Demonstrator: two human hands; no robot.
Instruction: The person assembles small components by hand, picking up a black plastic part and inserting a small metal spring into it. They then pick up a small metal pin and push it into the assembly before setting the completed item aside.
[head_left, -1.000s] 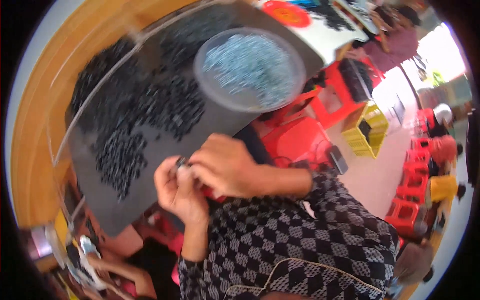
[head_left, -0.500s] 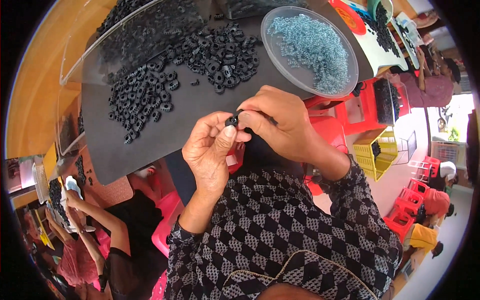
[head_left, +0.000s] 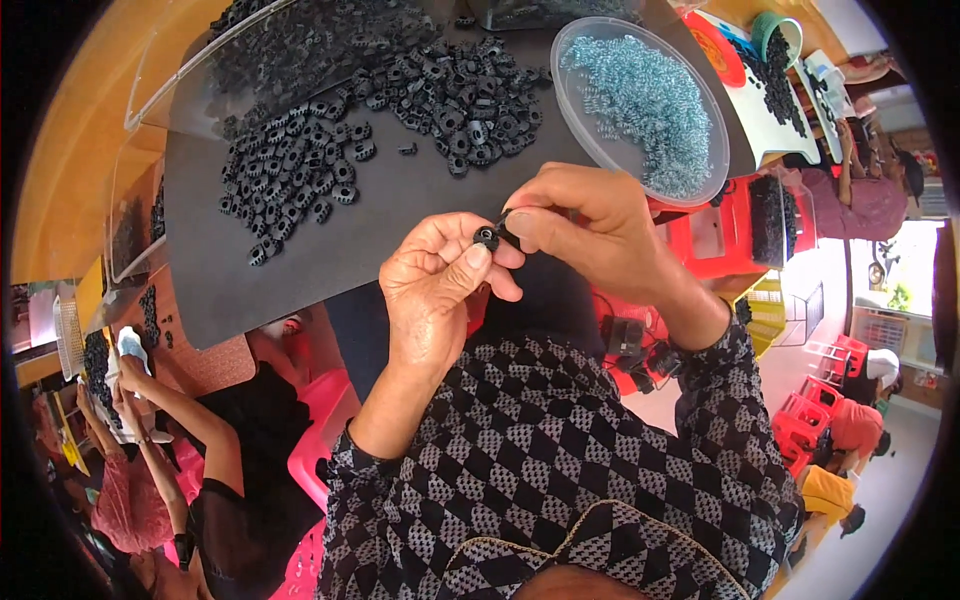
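Observation:
Between thumb and fingertips, my left hand (head_left: 430, 285) pinches a small black plastic piece (head_left: 486, 238) with a round hole turned upward. Just to its right, my right hand (head_left: 580, 215) is closed in a pinch on a small dark part, mostly hidden by the fingers. Both hands are held close together over the table's near edge. Beyond them on the dark tabletop (head_left: 330, 255) lie loose heaps of black plastic pieces (head_left: 480, 105), and a single piece (head_left: 407, 149) lies apart. A round clear tub (head_left: 570, 100) of small silvery coil springs (head_left: 665, 120) stands at the far right.
A clear plastic box (head_left: 150, 95) with more black parts stands far left. Red stools (head_left: 697, 240) and a yellow crate (head_left: 765, 305) are on the right. At lower left, another person's arms (head_left: 200, 420) work at a neighbouring table beside a pink chair (head_left: 325, 420).
The hands have shifted slightly right in the picture and a little apart. The piece in my left hand is turned so its round hole shows more. The view has shifted too.

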